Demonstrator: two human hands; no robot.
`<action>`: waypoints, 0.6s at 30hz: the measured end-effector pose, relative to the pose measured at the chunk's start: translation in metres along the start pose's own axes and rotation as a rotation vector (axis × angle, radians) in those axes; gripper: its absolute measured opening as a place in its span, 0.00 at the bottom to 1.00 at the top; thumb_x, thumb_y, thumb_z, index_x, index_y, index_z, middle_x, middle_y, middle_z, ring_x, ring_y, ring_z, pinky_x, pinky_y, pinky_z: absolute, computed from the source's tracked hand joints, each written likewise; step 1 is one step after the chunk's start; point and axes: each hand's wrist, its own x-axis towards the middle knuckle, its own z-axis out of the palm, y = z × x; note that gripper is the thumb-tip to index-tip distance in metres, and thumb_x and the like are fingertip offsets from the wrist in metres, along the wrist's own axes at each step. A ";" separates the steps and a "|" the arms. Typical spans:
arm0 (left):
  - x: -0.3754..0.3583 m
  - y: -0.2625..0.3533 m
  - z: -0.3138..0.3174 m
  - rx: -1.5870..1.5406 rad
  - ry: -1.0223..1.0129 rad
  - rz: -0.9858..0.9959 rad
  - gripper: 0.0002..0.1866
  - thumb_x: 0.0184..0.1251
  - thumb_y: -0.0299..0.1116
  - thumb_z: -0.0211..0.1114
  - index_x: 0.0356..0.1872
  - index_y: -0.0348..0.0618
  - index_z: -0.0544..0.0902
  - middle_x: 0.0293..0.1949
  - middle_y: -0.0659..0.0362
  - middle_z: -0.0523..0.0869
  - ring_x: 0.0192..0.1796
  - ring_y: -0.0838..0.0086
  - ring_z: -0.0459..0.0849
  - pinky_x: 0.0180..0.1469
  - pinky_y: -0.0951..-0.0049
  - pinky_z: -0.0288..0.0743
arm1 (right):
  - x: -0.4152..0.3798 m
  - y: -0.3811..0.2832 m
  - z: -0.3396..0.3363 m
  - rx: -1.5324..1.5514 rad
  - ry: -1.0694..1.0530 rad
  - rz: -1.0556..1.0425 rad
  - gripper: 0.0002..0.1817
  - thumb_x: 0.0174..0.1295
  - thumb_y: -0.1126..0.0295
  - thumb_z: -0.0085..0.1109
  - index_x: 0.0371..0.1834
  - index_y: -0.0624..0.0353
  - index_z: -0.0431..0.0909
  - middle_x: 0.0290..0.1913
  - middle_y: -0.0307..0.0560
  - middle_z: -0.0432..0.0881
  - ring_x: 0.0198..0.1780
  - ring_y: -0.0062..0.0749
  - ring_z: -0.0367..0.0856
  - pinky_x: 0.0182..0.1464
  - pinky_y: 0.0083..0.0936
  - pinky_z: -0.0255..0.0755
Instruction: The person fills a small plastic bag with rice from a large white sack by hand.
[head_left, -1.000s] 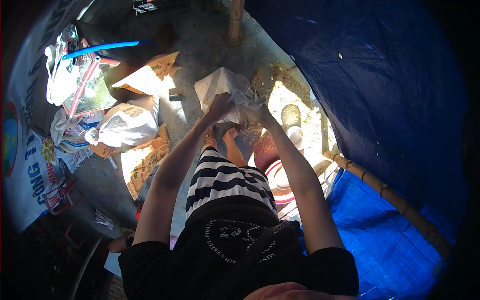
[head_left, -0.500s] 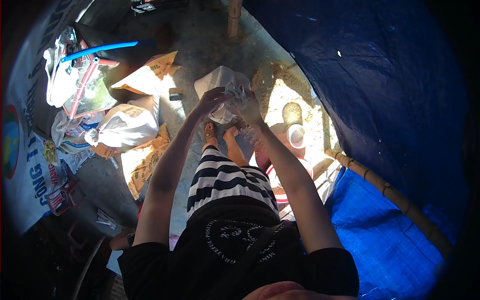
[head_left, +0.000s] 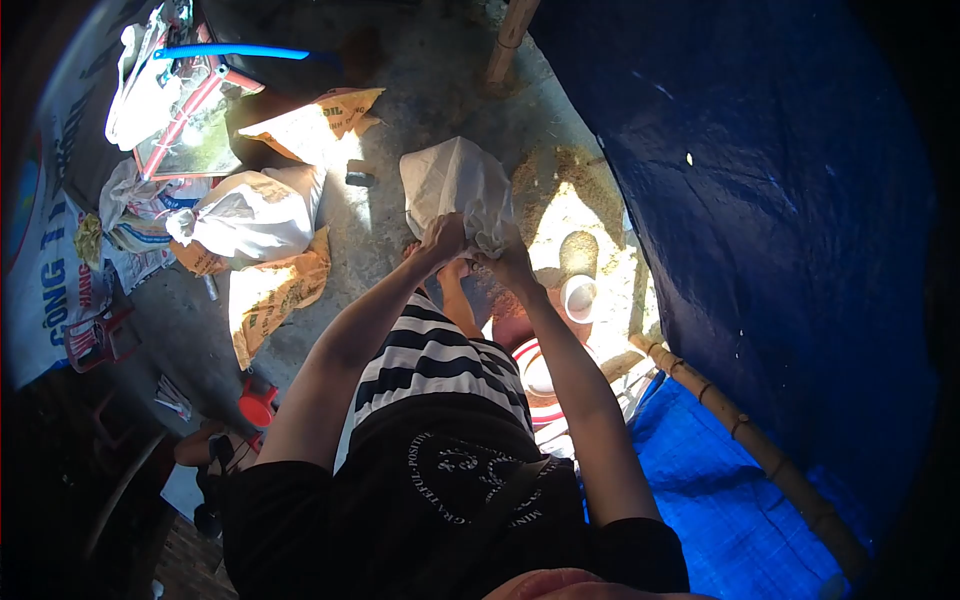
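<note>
In the head view a white woven sack (head_left: 455, 180) is in front of my legs, its body bulging away from me and its gathered edge towards me. My left hand (head_left: 445, 238) is closed on the near edge of the sack. At the right side of that edge my right hand (head_left: 510, 264) grips the bunched cloth, its fingers partly hidden by folds. What the sack contains, if anything, cannot be seen.
A tied white sack (head_left: 255, 215) lies on brown paper bags (head_left: 275, 300) at left. Above it are a red-framed panel (head_left: 185, 130) and a blue strip (head_left: 235, 49). Grain (head_left: 565, 215), a white container (head_left: 578, 298) and a red-rimmed basin (head_left: 540, 400) are at right, near a blue tarp (head_left: 770, 200) and bamboo pole (head_left: 750, 435).
Both hands have come closer to my body, pulling the sack's gathered edge with them. More of the sack's body now shows beyond my hands. The camera view has shifted.
</note>
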 end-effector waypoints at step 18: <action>-0.018 0.045 -0.036 -0.333 0.068 0.029 0.23 0.38 0.33 0.67 0.41 0.43 0.73 0.35 0.55 0.80 0.38 0.69 0.79 0.40 0.73 0.70 | 0.013 0.021 0.003 0.174 0.041 -0.234 0.36 0.36 0.73 0.66 0.51 0.62 0.58 0.46 0.46 0.69 0.48 0.31 0.69 0.49 0.25 0.65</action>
